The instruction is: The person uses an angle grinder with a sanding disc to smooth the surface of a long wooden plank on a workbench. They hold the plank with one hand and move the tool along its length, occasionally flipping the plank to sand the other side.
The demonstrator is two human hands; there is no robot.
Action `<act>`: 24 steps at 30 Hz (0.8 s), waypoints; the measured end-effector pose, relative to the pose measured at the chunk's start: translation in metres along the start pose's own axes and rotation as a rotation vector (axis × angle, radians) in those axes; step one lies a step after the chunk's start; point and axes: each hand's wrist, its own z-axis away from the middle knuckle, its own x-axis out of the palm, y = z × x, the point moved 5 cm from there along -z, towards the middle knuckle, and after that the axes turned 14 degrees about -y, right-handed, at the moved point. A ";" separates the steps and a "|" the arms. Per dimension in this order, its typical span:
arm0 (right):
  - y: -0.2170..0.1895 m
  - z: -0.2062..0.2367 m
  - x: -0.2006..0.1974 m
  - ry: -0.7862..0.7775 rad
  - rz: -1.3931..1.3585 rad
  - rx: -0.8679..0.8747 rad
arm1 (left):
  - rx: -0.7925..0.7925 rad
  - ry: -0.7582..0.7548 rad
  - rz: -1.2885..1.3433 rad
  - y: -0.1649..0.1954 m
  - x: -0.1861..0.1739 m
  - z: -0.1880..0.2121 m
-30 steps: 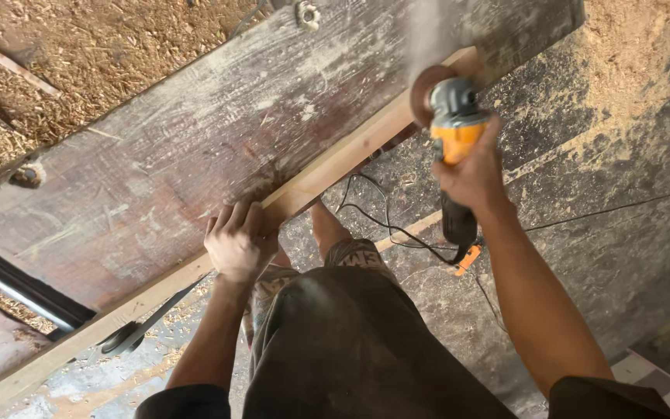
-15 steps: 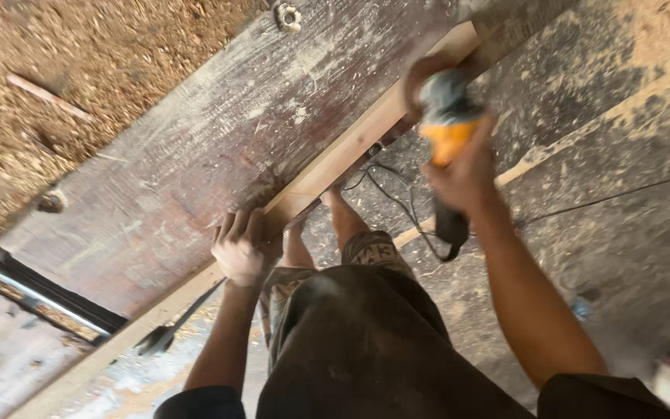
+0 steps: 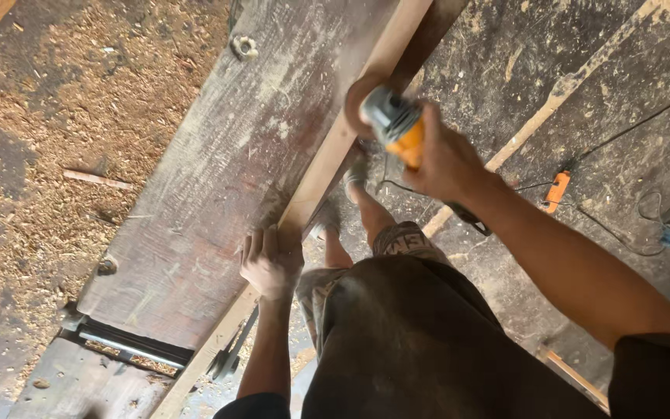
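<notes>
The batten [image 3: 327, 167] lies along the near edge of the bench [image 3: 219, 186]. The left hand [image 3: 271, 264] presses flat on it, fingers spread, likely to pin it down. Farther up the batten, the right hand [image 3: 447, 159] grips the grinder [image 3: 393, 124] (orange-bodied), disc on the wood.

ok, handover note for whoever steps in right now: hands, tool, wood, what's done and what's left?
Left hand: flat on the pale wooden strip, pressing it down on the dark workbench.
Right hand: gripping the orange angle grinder, disc at the strip's edge, upper part.
Cord trails over the floor behind.
Done: cannot tell how much of the strip is worked.
Left: likely the rest of the edge; keep the strip braced.
</notes>
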 end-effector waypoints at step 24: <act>-0.060 0.004 0.034 -0.004 -0.069 -0.083 | -0.088 -0.054 -0.029 0.003 -0.006 -0.003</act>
